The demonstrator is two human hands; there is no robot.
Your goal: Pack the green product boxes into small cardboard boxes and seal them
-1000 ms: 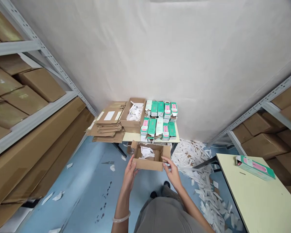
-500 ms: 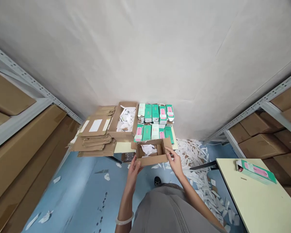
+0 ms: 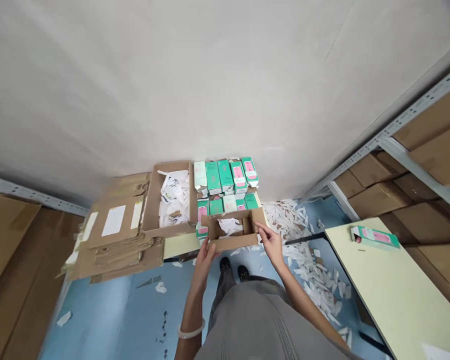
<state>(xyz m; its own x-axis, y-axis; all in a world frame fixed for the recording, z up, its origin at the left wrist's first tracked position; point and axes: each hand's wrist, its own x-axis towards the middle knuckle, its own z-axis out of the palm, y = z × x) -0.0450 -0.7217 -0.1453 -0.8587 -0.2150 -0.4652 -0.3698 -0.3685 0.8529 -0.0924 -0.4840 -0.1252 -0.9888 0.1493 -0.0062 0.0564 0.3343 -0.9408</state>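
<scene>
A small open cardboard box (image 3: 235,243) with a crumpled white paper inside is held up between both hands, in front of the table. My left hand (image 3: 205,260) grips its left lower corner, fingers partly hidden behind it. At its right end my right hand (image 3: 270,243) pinches the cardboard, thumb and fingers closed on the wall. Just beyond the box stand two rows of green and white product boxes (image 3: 225,175), some with pink fronts. The front row is partly covered by the held box.
Left on the table (image 3: 180,245) are a larger carton (image 3: 147,212) of white paper scraps and a stack of flattened cardboard (image 3: 129,212). At right, a second table (image 3: 390,275) bears a green box (image 3: 375,236). Paper strips (image 3: 303,260) litter the floor. Shelves (image 3: 420,155) hold cartons.
My view has turned and shifted to the right, so the table's contents sit further left and both shoes now show. Both hands keep hold of the cardboard box.
</scene>
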